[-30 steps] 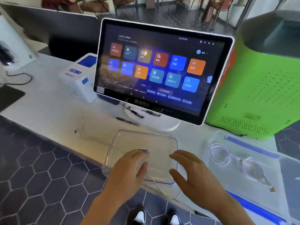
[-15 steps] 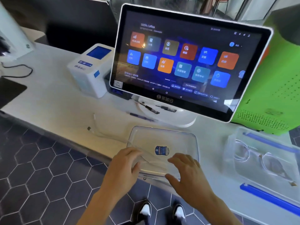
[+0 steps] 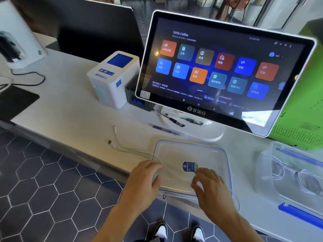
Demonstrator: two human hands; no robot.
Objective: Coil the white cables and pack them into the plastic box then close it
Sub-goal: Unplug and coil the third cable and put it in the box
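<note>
A clear plastic box point(image 3: 192, 144) with a blue sticker on its bottom lies at the counter's front edge. White cables point(image 3: 125, 148) trail from plugs on the counter at the left, over the box's left rim and into it. My left hand point(image 3: 143, 179) rests on the cables at the box's left rim, fingers loosely bent. My right hand point(image 3: 209, 186) is over the box's front right, with fingertips and thumb curled in a pinch on a strand of white cable.
A second clear container point(image 3: 295, 173) with blue clips and coiled white cables sits at the right. Behind the box stand a touchscreen terminal point(image 3: 218, 70), pens point(image 3: 164, 130) and a white printer point(image 3: 111, 79). A green machine point(image 3: 309, 105) is at the far right.
The view has swung left and closer. My right hand's fingers went from spread flat over the box to curled on a cable; my left hand shifted to the box's left rim.
</note>
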